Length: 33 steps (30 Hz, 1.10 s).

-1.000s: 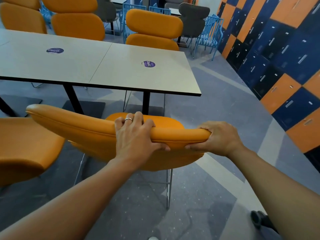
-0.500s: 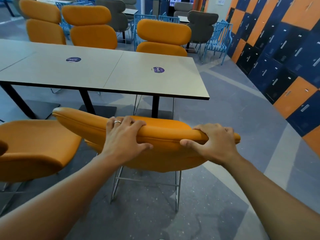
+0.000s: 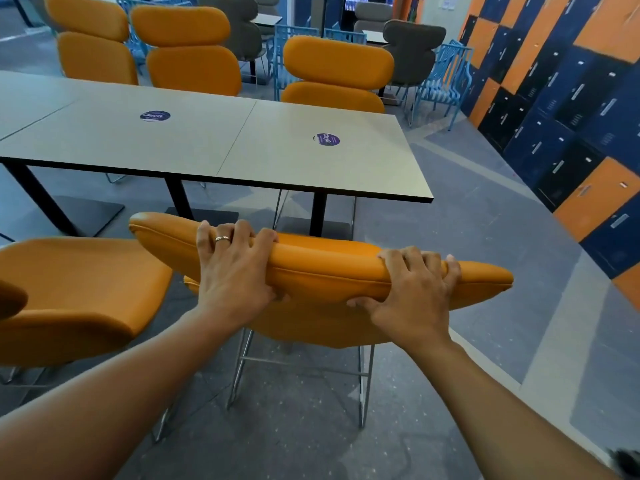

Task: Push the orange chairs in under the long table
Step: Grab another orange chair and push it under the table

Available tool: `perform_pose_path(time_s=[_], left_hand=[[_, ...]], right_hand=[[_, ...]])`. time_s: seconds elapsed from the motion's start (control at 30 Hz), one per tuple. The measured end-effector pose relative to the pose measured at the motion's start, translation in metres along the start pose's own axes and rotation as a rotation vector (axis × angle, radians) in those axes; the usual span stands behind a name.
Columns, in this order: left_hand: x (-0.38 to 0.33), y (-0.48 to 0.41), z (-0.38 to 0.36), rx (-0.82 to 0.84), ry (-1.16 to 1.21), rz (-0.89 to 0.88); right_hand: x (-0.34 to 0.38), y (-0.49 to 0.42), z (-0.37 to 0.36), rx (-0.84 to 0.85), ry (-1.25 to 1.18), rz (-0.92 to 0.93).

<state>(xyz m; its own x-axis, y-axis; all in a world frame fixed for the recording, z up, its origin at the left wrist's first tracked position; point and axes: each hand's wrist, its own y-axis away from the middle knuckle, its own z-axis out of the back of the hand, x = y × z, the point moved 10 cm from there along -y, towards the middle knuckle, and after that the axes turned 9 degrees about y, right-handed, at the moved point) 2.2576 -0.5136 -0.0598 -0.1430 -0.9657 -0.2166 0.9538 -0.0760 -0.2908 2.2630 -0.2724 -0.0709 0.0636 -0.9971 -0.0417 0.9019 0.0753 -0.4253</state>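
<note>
Both hands are clamped on the orange chair's top cushion [image 3: 322,268]: left hand [image 3: 235,268] at 9 o'clock of it, right hand [image 3: 412,292] at 3 o'clock. The padded, glossy backrest on thin chrome legs [image 3: 362,382] is held just short of the long table [image 3: 214,147] at 12 o'clock. A skewed push could be punished: the neighbouring orange chair [image 3: 72,289] at 9 o'clock may be clipped, or the black table pedestal [image 3: 318,213] struck.

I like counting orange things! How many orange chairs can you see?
5. Held chair in both hands, near-left chair beside it, and three far chairs across the long table. More may be hidden.
</note>
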Motion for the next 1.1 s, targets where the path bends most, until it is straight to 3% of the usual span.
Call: perform_pose_path(time_s=[0.43, 0.77, 1.1], left_hand=[[-0.055, -0.058, -0.024, -0.154, 0.0, -0.021], [-0.05, -0.132, -0.041, -0.102, -0.039, 0.049], [-0.064, -0.182, -0.065, -0.151, -0.05, 0.072]], right_hand=[[-0.07, -0.079, -0.038, 0.08, -0.01, 0.032], [-0.079, -0.143, -0.064, 0.032, -0.068, 0.072], [-0.108, -0.197, -0.097, 0.024, -0.085, 0.096]])
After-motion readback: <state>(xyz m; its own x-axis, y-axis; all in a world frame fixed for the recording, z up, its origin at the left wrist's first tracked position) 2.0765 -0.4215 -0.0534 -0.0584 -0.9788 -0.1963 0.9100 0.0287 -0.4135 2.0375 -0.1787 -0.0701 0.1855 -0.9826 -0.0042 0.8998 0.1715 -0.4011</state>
